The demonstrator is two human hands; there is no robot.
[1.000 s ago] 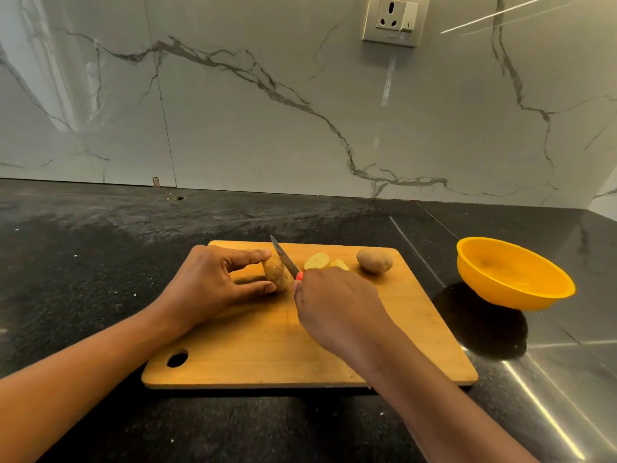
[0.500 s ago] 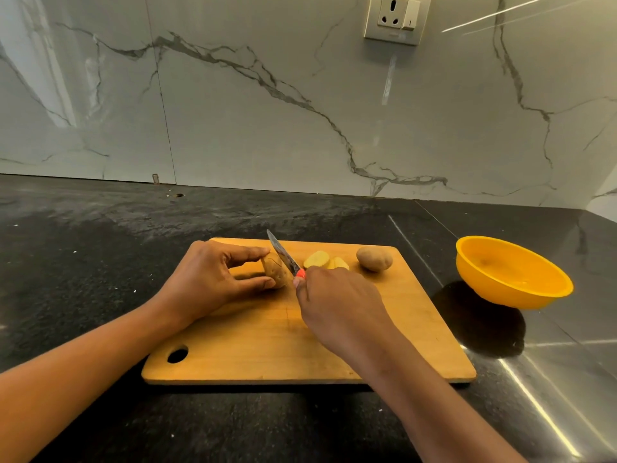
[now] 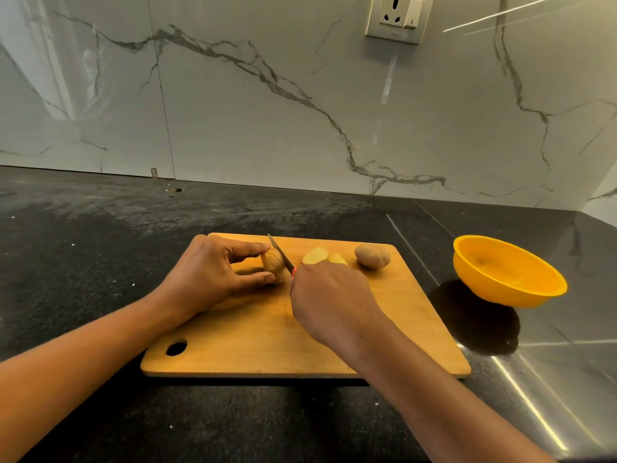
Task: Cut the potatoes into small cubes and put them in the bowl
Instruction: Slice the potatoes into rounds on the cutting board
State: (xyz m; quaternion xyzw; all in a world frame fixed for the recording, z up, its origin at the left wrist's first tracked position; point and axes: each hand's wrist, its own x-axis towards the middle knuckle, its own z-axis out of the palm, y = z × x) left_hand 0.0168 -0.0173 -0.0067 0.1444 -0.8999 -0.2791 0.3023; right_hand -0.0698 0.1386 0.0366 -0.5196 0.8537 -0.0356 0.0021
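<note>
A wooden cutting board [image 3: 394, 325] lies on the black counter. My left hand [image 3: 210, 275] pinches a brown potato piece [image 3: 274, 266] between forefinger and thumb near the board's far edge. My right hand [image 3: 329, 302] grips a knife [image 3: 279, 253] with a red handle end; its blade lies against the right side of that piece. Two pale cut potato pieces [image 3: 315, 255] sit just behind my right hand. A whole potato [image 3: 372, 256] rests at the board's far right. The yellow bowl [image 3: 534, 289] stands to the right of the board and looks empty.
A marble-patterned wall with a power socket [image 3: 395, 18] rises behind the counter. The counter's right part is glossy and reflective. A hanging hole [image 3: 176, 348] marks the board's near left corner.
Hands, knife and potato stay almost where they were. The blade has shifted slightly along the held piece.
</note>
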